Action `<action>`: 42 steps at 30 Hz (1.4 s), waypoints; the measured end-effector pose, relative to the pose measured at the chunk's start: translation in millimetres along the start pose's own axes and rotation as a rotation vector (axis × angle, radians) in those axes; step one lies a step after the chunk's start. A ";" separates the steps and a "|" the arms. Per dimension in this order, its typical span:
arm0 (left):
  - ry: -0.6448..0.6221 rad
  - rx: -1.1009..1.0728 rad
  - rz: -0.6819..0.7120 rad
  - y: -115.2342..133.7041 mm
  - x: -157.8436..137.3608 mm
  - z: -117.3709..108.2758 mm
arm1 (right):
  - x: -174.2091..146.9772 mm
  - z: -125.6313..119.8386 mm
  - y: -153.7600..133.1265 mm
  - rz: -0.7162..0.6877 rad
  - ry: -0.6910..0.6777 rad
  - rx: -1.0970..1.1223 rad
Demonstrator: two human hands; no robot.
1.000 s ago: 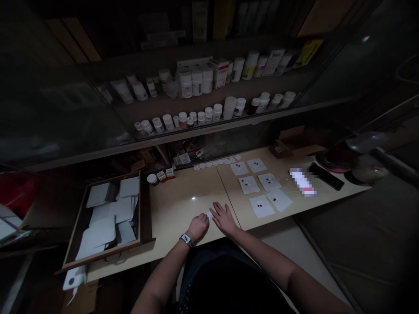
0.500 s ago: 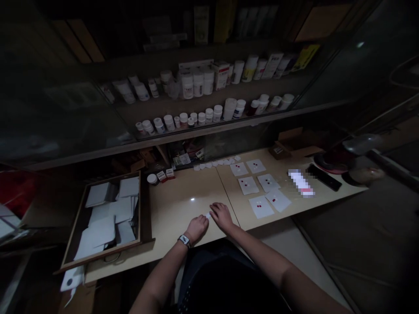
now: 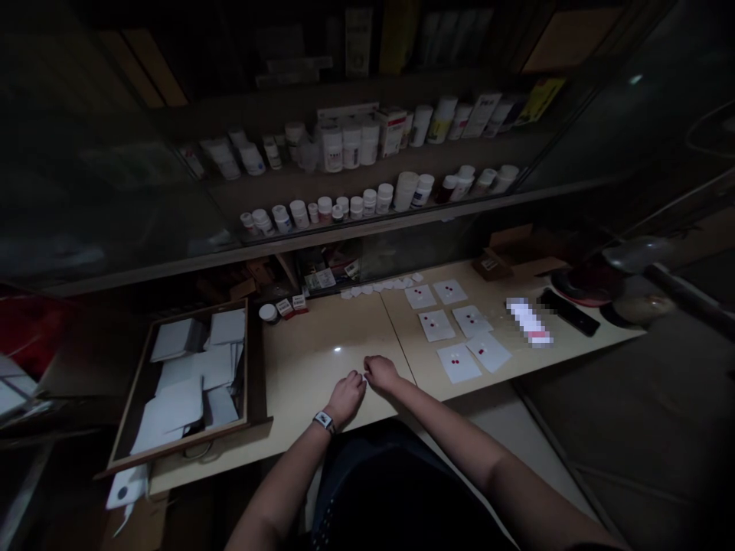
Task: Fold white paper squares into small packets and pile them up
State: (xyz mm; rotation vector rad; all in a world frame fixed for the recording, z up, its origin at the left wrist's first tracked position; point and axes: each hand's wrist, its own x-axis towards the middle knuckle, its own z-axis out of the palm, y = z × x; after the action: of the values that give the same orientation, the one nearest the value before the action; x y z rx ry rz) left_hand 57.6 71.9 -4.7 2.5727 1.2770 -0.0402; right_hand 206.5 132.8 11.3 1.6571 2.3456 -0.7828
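Observation:
My left hand (image 3: 347,399), with a watch (image 3: 324,419) on its wrist, and my right hand (image 3: 381,373) meet at the front of the light wooden tabletop (image 3: 310,360). Between their closed fingertips is a small folded white paper (image 3: 364,376), mostly covered by the fingers. To the right, several white paper squares (image 3: 458,363) lie flat in rows, with red and white pills on them. Behind the hands, a line of small folded paper packets (image 3: 376,287) runs along the back edge.
An open wooden drawer (image 3: 253,398) full of white paper sheets (image 3: 184,402) stands at left. Near it are a white-capped jar (image 3: 268,312) and small boxes (image 3: 292,306). Shelves of pill bottles (image 3: 351,145) rise behind. A cardboard box (image 3: 491,264) and a dark phone-like object (image 3: 574,314) sit right.
My right hand has shifted slightly left and its fingers have curled in tighter against the left fingertips. Less of the white paper shows now. My left hand stays nearly in place.

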 end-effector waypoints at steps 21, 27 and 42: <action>0.047 -0.079 -0.027 1.9 -2.0 -5.6 | 9.8 -2.1 -9.0 0.169 -0.137 -0.009; 0.100 -0.082 -0.090 -3.6 -9.1 -7.3 | -0.4 17.4 3.9 0.168 -0.039 0.361; 0.311 -0.145 -0.179 -3.9 -18.4 28.7 | -22.1 43.7 15.5 -0.344 0.141 0.254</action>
State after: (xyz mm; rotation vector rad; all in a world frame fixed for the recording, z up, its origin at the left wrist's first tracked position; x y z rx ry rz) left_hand 45.9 52.6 -30.6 2.3997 1.5522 0.4182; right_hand 221.9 96.4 -21.4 1.4524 2.7767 -1.0992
